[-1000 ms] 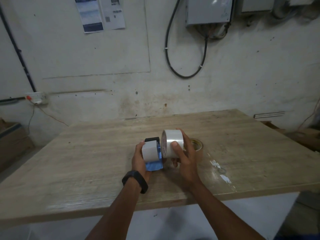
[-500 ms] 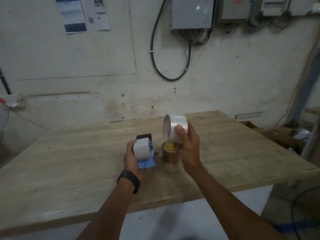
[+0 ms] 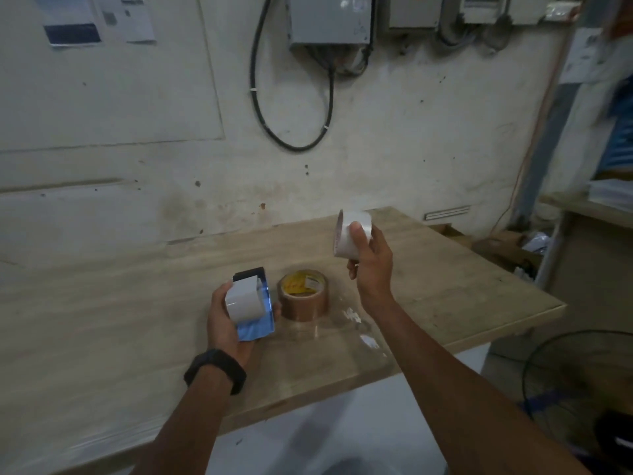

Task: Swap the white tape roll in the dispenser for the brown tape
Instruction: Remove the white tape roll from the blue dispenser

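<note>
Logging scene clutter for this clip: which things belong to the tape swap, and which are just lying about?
Part of the job:
- white tape roll, held up in right hand
- dispenser, held in left hand
- brown tape, lying on table

Just about:
- fan
- wall cable
- posted papers

Both forearms reach forward from the near edge. The left hand (image 3: 228,320), a dark band on its wrist, is cupped palm-up with fingers wrapped around what it holds. The right hand (image 3: 370,260) is raised higher and farther right, thumb and fingers clamped in a grip.
</note>
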Demonstrator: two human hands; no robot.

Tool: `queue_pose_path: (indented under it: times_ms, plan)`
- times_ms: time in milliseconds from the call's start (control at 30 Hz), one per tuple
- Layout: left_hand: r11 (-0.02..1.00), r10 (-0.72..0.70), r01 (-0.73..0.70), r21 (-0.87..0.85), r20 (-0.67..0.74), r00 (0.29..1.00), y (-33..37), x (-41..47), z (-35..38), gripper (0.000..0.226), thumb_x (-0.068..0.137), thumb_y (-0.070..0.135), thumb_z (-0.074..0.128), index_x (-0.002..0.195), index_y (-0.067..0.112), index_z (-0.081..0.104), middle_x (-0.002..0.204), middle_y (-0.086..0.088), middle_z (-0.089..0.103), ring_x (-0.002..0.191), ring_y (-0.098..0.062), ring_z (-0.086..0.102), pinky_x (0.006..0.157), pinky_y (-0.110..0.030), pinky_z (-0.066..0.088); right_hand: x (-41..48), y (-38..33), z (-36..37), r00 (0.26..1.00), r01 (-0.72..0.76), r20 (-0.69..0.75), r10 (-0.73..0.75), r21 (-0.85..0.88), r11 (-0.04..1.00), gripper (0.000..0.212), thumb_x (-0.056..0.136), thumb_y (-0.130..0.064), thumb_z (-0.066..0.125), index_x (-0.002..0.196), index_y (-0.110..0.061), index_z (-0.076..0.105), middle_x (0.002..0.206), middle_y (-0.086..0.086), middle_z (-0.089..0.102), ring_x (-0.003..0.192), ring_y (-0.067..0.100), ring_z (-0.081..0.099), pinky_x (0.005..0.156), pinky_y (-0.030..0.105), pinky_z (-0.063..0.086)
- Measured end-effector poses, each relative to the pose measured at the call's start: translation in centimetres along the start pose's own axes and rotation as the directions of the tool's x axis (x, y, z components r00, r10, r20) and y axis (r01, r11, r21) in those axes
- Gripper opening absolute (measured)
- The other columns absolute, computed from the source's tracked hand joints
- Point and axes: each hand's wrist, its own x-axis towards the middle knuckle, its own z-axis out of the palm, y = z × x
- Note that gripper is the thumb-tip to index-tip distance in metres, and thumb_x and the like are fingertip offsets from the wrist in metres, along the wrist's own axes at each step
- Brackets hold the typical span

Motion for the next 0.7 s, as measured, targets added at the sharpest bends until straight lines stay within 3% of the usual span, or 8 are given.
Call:
queue_pose_path:
  times_ms: [100,200,267,367,533,700]
  plan:
    - [0.989,-0.097,0.100,-0.106,0.034,0.995,0.3,-0.5,0.1,0.024,0.099,0.041,0.052,0.103,0.020,0.063,0.089,-0.003,0.071,0.072,-0.019,0.070,0.050,-0.030,0.061,1.3,0.9,-1.2,0.999,-0.012,-0.054,0.009,-0.057,0.998,0.051,0.086,-0.051,0.071,0.125,-0.019,0.067,0.112,0.022,0.069,0.071,0.019,0.058,0.040,0.018,0.043]
    - [0.987,-0.118,0.128,-0.102,0.097,0.988,0.3,-0.7,0.1,0.043,0.086,0.046,0.062,0.115,0.014,0.064,0.091,-0.011,0.074,0.070,-0.025,0.072,0.059,-0.039,0.064,2.4,1.7,-2.2,0.996,-0.013,-0.093,-0.002,-0.158,0.987,0.060,0.076,-0.065,0.070,0.121,-0.024,0.068,0.113,0.019,0.071,0.079,0.022,0.062,0.047,0.023,0.048]
    - [0.987,-0.117,0.127,-0.098,0.100,0.988,0.2,-0.6,0.0,0.050,0.082,0.048,0.064,0.119,0.014,0.063,0.096,-0.012,0.073,0.075,-0.027,0.071,0.066,-0.042,0.063,2.8,2.0,-2.8,0.993,-0.019,-0.117,-0.005,-0.207,0.978,0.059,0.074,-0.066,0.071,0.119,-0.028,0.068,0.111,0.010,0.073,0.087,0.022,0.068,0.061,0.031,0.056]
    - [0.982,-0.129,0.138,-0.128,0.078,0.989,0.1,-0.5,0.0,0.043,0.091,0.048,0.060,0.118,0.015,0.063,0.095,-0.011,0.073,0.081,-0.028,0.069,0.067,-0.043,0.063,3.3,2.0,-3.6,0.990,-0.011,-0.135,-0.031,-0.300,0.954,0.058,0.080,-0.054,0.075,0.129,-0.024,0.064,0.113,-0.001,0.069,0.100,0.018,0.069,0.087,0.042,0.061]
    - [0.986,-0.117,0.128,-0.108,0.104,0.988,0.0,-0.4,0.1,0.037,0.092,0.047,0.059,0.109,0.015,0.066,0.090,-0.009,0.075,0.076,-0.026,0.071,0.068,-0.043,0.063,4.3,2.3,-4.7,0.993,0.058,-0.043,-0.112,-0.641,0.765,0.086,0.068,-0.067,0.074,0.138,-0.022,0.057,0.135,0.003,0.064,0.121,0.023,0.061,0.102,0.045,0.051]
    - [0.988,-0.135,0.143,-0.057,0.124,0.983,0.2,-0.4,0.1,0.045,0.092,0.049,0.058,0.117,0.013,0.065,0.098,-0.013,0.073,0.083,-0.029,0.068,0.068,-0.044,0.064,4.6,2.5,-5.1,0.995,0.093,0.042,-0.095,-0.773,0.628,0.092,0.070,-0.064,0.077,0.144,-0.017,0.050,0.145,0.008,0.056,0.130,0.029,0.055,0.105,0.043,0.046]
